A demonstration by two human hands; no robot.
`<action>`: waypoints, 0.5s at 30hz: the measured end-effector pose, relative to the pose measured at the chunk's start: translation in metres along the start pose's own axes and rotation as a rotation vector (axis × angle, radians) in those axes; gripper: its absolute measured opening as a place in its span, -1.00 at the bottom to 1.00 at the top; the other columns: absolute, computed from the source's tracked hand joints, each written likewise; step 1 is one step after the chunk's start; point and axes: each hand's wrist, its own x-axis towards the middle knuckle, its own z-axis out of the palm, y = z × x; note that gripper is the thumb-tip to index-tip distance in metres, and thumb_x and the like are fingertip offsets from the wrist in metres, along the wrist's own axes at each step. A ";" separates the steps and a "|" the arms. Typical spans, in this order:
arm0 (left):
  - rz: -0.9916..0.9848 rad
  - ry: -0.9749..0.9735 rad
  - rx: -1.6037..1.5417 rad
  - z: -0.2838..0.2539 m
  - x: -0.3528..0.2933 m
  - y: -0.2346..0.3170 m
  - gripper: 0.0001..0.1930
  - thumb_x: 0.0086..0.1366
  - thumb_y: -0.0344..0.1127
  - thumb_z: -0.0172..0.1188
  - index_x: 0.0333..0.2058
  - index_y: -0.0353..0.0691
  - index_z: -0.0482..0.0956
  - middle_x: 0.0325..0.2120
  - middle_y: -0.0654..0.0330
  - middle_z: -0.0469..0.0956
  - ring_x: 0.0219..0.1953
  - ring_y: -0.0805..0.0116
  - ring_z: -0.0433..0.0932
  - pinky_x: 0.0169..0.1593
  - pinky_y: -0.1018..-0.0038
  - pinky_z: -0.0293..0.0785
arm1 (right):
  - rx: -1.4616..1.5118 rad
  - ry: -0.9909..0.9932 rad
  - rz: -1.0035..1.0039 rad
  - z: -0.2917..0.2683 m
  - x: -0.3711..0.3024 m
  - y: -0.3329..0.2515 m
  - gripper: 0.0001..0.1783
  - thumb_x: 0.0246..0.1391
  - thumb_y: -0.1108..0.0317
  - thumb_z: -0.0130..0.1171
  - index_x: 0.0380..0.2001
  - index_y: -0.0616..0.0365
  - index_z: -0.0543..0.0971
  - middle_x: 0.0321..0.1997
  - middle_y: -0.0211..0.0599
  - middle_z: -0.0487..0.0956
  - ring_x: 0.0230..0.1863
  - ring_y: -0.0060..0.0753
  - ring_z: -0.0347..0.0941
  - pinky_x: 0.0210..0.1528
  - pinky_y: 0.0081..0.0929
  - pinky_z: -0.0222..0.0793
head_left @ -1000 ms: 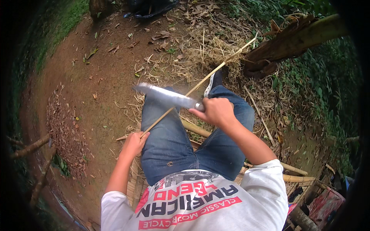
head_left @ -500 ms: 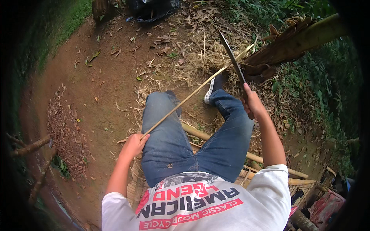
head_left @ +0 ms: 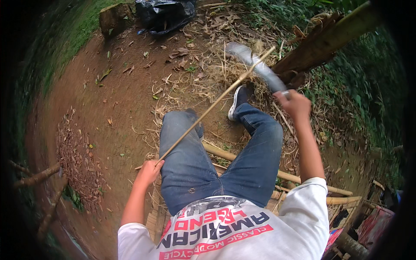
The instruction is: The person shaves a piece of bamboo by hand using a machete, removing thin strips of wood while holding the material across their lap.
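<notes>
My left hand [head_left: 149, 171], beside my left thigh, is closed round the lower end of a long, thin bamboo stick [head_left: 215, 102]. The stick slants up and away to the right, passing over my left knee. My right hand [head_left: 295, 104] grips the handle of a machete [head_left: 271, 79], whose broad blade is smeared by motion. In the picture the blade crosses the stick near its far end; whether the two touch I cannot tell. Most of the machete's handle is hidden by my fingers.
Curled pale shavings [head_left: 212, 73] litter the ground beyond my feet. A thick, leaning trunk [head_left: 323, 43] rises at the far right. A black plastic bag [head_left: 164, 17] and a stump [head_left: 113, 19] stand at the back. Under me is a bamboo-slat seat [head_left: 288, 176]; branches [head_left: 37, 175] jut in at left.
My right hand has swung the machete outward and its blade has turned from edge-on to showing its flat side. The stick and left hand have barely moved; the view has shifted slightly.
</notes>
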 end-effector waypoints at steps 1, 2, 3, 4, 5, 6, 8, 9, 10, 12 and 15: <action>0.001 0.012 -0.013 0.000 0.003 0.001 -0.49 0.39 0.02 0.04 -0.43 -0.44 0.48 -0.57 -0.22 0.45 -0.51 -0.14 0.38 -0.35 0.19 0.37 | -0.136 -0.040 0.083 -0.007 0.009 0.020 -0.24 0.04 -0.45 0.03 -0.57 0.13 0.64 -0.56 -0.07 0.62 -0.51 -0.03 0.59 -0.41 -0.10 0.48; 0.005 -0.001 -0.001 0.000 0.004 0.001 -0.49 0.39 0.02 0.04 -0.44 -0.44 0.48 -0.57 -0.22 0.44 -0.52 -0.13 0.38 -0.35 0.19 0.37 | -0.277 -0.088 0.166 -0.015 0.013 0.028 -0.23 0.05 -0.45 0.02 -0.58 0.14 0.64 -0.55 -0.05 0.62 -0.49 -0.02 0.59 -0.38 -0.12 0.49; 0.010 -0.014 0.012 -0.002 0.010 -0.001 -0.48 0.39 0.02 0.04 -0.44 -0.45 0.47 -0.58 -0.21 0.43 -0.53 -0.12 0.38 -0.35 0.19 0.36 | -0.196 -0.116 0.161 -0.012 0.010 0.025 -0.22 0.06 -0.43 0.02 -0.60 0.16 0.64 -0.55 -0.03 0.62 -0.49 0.00 0.59 -0.36 -0.14 0.48; 0.023 -0.028 0.025 -0.002 0.016 -0.004 -0.48 0.39 0.02 0.04 -0.45 -0.45 0.47 -0.59 -0.21 0.42 -0.53 -0.10 0.38 -0.35 0.19 0.36 | -0.118 -0.138 0.161 -0.011 0.002 0.018 -0.22 0.08 -0.42 0.02 -0.62 0.18 0.63 -0.55 -0.01 0.62 -0.48 0.03 0.59 -0.35 -0.15 0.47; 0.052 -0.029 0.010 -0.003 0.016 -0.006 -0.48 0.39 0.02 0.05 -0.44 -0.45 0.48 -0.59 -0.21 0.43 -0.53 -0.07 0.39 -0.35 0.18 0.37 | 0.181 -0.276 0.255 -0.013 -0.002 0.009 -0.19 0.12 -0.37 0.00 -0.70 0.25 0.57 -0.67 -0.11 0.55 -0.58 -0.08 0.53 -0.43 -0.18 0.42; 0.039 -0.034 0.022 -0.002 0.018 -0.005 -0.48 0.39 0.02 0.05 -0.43 -0.45 0.49 -0.58 -0.21 0.44 -0.52 -0.08 0.40 -0.34 0.18 0.37 | 0.467 -0.428 0.345 -0.003 -0.006 0.007 -0.20 0.15 -0.34 0.00 -0.78 0.22 0.48 -0.75 -0.31 0.43 -0.67 -0.33 0.38 -0.50 -0.26 0.32; 0.000 -0.050 0.055 -0.007 0.013 0.008 -0.49 0.39 0.03 0.05 -0.41 -0.44 0.51 -0.55 -0.21 0.46 -0.51 -0.10 0.43 -0.32 0.19 0.38 | 0.769 -0.633 0.426 0.013 -0.028 -0.011 -0.22 0.15 -0.34 0.02 -0.82 0.15 0.40 -0.78 -0.46 0.32 -0.69 -0.54 0.20 -0.60 -0.38 0.14; 0.009 -0.032 0.039 -0.007 0.012 0.008 -0.50 0.39 0.03 0.04 -0.39 -0.44 0.51 -0.55 -0.21 0.47 -0.50 -0.10 0.43 -0.31 0.19 0.39 | 0.798 -0.675 0.366 0.020 -0.037 -0.025 -0.22 0.14 -0.34 0.03 -0.82 0.15 0.38 -0.78 -0.47 0.30 -0.71 -0.55 0.19 -0.63 -0.37 0.13; 0.014 -0.014 0.023 -0.004 0.009 0.004 -0.50 0.39 0.03 0.04 -0.37 -0.43 0.52 -0.55 -0.21 0.48 -0.49 -0.11 0.44 -0.31 0.19 0.39 | 0.675 -0.598 0.232 0.024 -0.047 -0.039 -0.23 0.12 -0.34 0.04 -0.82 0.14 0.41 -0.79 -0.39 0.38 -0.73 -0.45 0.32 -0.61 -0.35 0.21; -0.015 -0.011 0.015 -0.001 0.005 -0.005 -0.50 0.38 0.04 0.04 -0.35 -0.41 0.55 -0.51 -0.23 0.50 -0.43 -0.15 0.48 -0.28 0.17 0.41 | 0.418 -0.497 0.048 0.007 -0.061 -0.073 -0.24 0.07 -0.39 0.07 -0.78 0.13 0.48 -0.77 -0.28 0.49 -0.69 -0.28 0.48 -0.59 -0.35 0.33; -0.039 -0.007 0.030 -0.002 0.002 -0.007 -0.50 0.37 0.06 0.05 -0.36 -0.39 0.58 -0.50 -0.22 0.52 -0.38 -0.17 0.50 -0.26 0.15 0.43 | -0.005 -0.204 -0.362 0.002 -0.070 -0.083 -0.28 -0.04 -0.44 0.15 -0.74 0.05 0.50 -0.76 -0.24 0.48 -0.73 -0.23 0.43 -0.56 -0.31 0.39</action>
